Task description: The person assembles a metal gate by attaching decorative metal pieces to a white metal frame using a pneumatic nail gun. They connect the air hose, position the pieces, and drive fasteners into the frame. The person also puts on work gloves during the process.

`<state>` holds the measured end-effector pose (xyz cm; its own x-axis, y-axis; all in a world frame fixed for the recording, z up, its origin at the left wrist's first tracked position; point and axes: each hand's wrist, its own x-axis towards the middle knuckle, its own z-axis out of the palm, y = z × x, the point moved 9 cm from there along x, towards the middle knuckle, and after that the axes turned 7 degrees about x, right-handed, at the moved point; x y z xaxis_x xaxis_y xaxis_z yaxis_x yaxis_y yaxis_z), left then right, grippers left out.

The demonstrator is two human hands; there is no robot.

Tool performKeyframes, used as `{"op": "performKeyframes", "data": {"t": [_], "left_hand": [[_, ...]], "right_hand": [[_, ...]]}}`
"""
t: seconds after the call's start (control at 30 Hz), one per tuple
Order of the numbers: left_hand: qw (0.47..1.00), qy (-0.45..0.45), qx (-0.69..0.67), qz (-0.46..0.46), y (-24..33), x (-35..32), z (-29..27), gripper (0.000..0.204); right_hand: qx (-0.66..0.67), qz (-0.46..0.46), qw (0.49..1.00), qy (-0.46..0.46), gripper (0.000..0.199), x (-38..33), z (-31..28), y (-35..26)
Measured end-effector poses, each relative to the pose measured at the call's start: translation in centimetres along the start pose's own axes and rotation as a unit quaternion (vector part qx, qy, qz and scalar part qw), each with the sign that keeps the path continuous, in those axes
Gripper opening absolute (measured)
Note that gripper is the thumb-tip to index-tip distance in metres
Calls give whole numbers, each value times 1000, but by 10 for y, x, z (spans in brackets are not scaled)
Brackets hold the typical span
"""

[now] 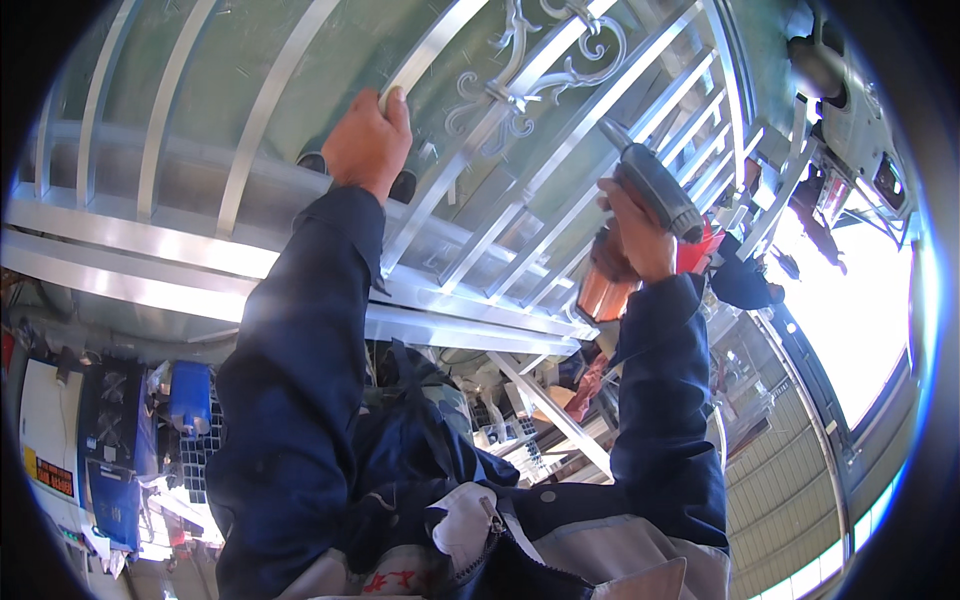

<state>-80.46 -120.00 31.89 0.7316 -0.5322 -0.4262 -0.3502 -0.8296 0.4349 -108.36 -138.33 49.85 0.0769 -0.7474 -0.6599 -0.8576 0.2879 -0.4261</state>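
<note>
My left hand [368,143] is closed round a silver bar [436,45] of a metal railing, its thumb pressed along the bar. In my right hand [640,236] is a cordless drill [655,183] with a dark body and an orange lower part. The drill's nose points up and to the left, over the railing bars; whether its tip touches one I cannot tell. Between my hands, a silver scroll ornament [497,92] sits against the bars. Long horizontal rails [150,235] run along the railing's near side, below my hands.
At the lower left stand a blue container [190,396] and a white cabinet [48,420]. A red object [699,250] shows behind my right wrist. Another person [745,284] in dark clothes is at the right, near a bright opening [850,310]. Pale-green floor lies beneath the bars.
</note>
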Motion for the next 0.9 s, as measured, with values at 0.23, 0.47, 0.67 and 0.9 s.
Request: {"op": "performKeyframes", "data": {"t": [0.23,0.47,0.67,0.9], "left_hand": [[999,43,22,-7,-5,-3,-1,41],[998,52,14,11,-1,-5,-3,41],[998,34,42,13,-4,-4,0,42],[999,28,31,12,-3,-5,-3,41]], "right_hand": [[-4,-120,993,-5,25,42,-23,-29],[26,-31,999,-30,37,120,-4,-71],[-115,-143,980,-74,40,147,-1,-68],[63,-24,997,-23,39,137,0,-69]]}}
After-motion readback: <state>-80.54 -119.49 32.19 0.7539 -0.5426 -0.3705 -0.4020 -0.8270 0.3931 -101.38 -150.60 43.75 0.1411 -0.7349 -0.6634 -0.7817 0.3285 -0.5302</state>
